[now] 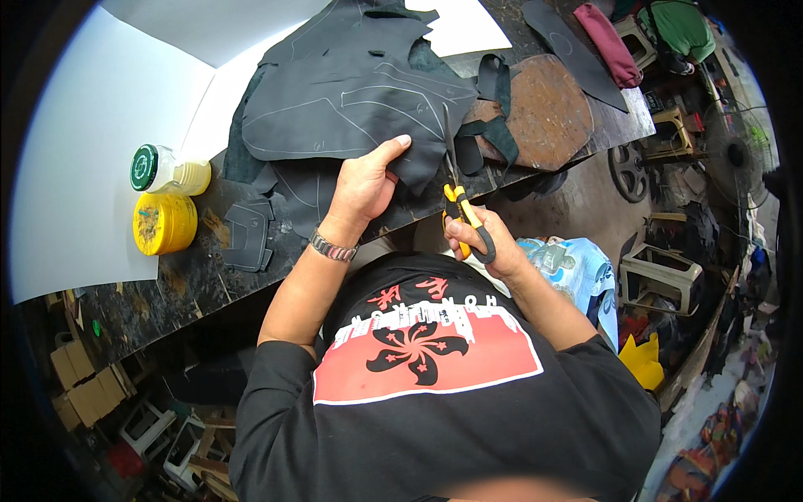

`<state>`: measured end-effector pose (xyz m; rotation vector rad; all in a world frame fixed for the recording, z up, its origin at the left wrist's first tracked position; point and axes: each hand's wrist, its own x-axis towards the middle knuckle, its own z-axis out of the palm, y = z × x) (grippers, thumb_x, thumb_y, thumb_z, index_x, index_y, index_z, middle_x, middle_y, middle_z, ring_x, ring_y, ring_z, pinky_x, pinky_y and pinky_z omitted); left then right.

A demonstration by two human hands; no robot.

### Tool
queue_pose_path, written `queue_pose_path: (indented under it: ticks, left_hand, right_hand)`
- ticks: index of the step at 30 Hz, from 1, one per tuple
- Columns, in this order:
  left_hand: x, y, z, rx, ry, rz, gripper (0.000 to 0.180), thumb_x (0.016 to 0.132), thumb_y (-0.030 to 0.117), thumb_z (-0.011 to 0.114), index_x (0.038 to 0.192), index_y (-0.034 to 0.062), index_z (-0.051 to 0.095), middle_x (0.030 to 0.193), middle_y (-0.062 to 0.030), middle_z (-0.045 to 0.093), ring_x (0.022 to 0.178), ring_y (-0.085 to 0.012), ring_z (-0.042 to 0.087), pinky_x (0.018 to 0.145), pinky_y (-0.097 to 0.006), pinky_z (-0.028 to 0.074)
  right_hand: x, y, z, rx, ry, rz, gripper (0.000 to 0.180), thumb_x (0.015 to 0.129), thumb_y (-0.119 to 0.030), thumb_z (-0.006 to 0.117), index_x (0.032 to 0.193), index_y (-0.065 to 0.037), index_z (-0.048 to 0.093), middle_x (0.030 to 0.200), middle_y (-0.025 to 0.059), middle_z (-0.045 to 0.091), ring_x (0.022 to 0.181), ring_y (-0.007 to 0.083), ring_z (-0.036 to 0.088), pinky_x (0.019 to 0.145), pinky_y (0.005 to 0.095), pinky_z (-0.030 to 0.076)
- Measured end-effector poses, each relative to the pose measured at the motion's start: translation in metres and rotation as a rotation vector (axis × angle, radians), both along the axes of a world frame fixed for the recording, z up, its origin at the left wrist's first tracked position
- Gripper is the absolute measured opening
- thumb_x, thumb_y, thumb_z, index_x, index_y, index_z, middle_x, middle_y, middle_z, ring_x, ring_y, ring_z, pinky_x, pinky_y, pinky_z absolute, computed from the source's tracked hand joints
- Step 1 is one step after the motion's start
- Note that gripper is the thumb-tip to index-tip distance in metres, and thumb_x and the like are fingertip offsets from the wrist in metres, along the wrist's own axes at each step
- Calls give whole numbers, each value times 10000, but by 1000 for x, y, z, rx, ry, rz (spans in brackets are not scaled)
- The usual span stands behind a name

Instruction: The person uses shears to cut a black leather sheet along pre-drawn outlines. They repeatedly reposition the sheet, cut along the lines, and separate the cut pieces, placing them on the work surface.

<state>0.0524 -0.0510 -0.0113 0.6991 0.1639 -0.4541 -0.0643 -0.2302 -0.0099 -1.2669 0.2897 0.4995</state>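
A large black leather sheet (309, 125) with pale drawn outlines lies over the table and reaches its front edge. My left hand (368, 180) grips the sheet near that edge, thumb on top and fingers underneath. In my right hand (489, 238) is a pair of scissors (461, 205) with yellow and black handles. Its blades point away from me, up along the sheet's right side, and look slightly parted. Dark cut strips (499, 134) hang just right of the blades. Several small cut leather pieces (248, 234) are stacked left of my left forearm.
A glass jar with a green lid (144, 167) and a yellow tub (165, 223) stand on the table's left. A worn brown board (548, 113) lies at the right, near a maroon roll (608, 46). Stools (661, 279) and a fan (734, 153) are on the floor side.
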Motion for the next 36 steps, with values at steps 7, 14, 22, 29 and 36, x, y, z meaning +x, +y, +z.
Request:
queue_pose_path:
  ticks: [7,14,22,29,36]
  left_hand:
    - [-9,3,-9,149,-168,-10,218,903,47,640,1090,-65,640,1032,-96,682,909,-162,663,786,-270,536]
    - [-15,11,-15,1023,-966,110,203,919,104,652,1072,-26,681,958,-24,691,803,-82,637,650,-212,500]
    - [-17,4,-23,561,-591,90,204,915,108,661,1088,4,691,910,-18,689,759,-72,613,595,-204,485]
    - [-16,15,-23,1099,-1071,114,260,900,43,653,1159,52,673,962,-19,690,784,-88,630,611,-212,497]
    - [-13,17,-20,1257,-1238,205,363,866,-33,635,1204,97,653,1003,-62,702,812,-144,666,658,-256,545]
  right_hand:
    - [-4,2,-5,54,-38,5,384,849,-394,735,918,-51,579,731,-16,536,619,51,514,552,195,456]
    - [-6,-3,-5,23,-33,20,388,832,-386,752,921,-52,576,737,-15,540,623,48,518,547,195,456]
    - [-8,-4,-5,30,-24,25,373,829,-368,755,912,-51,577,740,-14,544,616,51,520,555,196,464]
    - [-10,0,-3,50,-21,-22,360,840,-362,751,887,-50,579,690,-19,532,555,43,499,481,185,439]
    - [-13,-1,-2,-47,-34,1,341,853,-324,735,851,-13,595,636,18,549,483,70,502,443,193,404]
